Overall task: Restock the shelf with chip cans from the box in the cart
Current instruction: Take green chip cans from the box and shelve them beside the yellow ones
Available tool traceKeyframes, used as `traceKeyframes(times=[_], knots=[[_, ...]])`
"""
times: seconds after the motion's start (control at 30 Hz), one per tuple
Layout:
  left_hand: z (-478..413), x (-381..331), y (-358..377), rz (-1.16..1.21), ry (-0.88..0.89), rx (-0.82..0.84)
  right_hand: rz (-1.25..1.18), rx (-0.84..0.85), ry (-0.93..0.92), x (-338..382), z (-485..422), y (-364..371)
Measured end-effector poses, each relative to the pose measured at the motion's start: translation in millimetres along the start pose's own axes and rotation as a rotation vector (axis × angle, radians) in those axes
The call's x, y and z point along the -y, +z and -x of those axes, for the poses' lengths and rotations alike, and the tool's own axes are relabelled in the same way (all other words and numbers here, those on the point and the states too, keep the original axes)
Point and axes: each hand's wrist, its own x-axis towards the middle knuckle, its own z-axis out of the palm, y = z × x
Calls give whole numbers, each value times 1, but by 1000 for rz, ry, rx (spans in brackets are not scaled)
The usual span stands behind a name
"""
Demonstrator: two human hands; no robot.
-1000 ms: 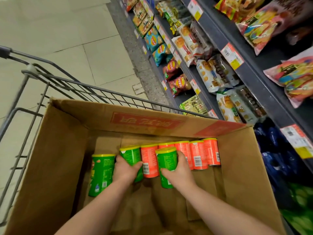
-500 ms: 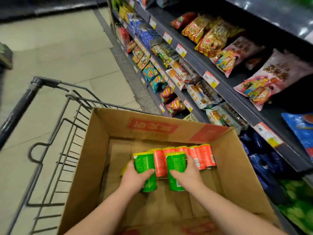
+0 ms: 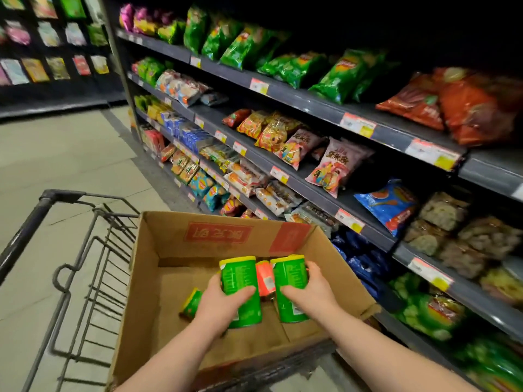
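My left hand [image 3: 219, 302] grips a green chip can [image 3: 240, 281] and my right hand [image 3: 308, 290] grips a second green chip can [image 3: 290, 281]. Both cans are lifted above the floor of the open cardboard box [image 3: 175, 244] in the wire cart [image 3: 85, 250]. An orange can [image 3: 265, 277] shows between the two green ones, deeper in the box. Another green can [image 3: 192, 302] lies on the box floor, partly hidden behind my left hand. The shelf [image 3: 311, 182] of snack bags rises on the right.
Dark shelf boards with price tags [image 3: 349, 220] run along the right, stocked with chip and snack bags. The cart's black handle bar [image 3: 25, 230] is at the left. Tiled aisle floor [image 3: 70, 159] stretches ahead, with another snack display at the far left back.
Both hands have lifted their green cans up out of the row in the box. My head has tilted up, bringing the upper shelves into view.
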Motion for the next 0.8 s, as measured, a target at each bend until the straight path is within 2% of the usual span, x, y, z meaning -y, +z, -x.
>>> traceKeyframes(times=[0.23,0.6,0.8], knots=[[41,-20,38,-6,128,181,-81,-173,70,-24,57,-42],[94,-49,127,-21,230,439,-195,-430,151,-79,147,-120],[166,-67,183,-79,304,588,-234,-586,230,-131,214,-167]])
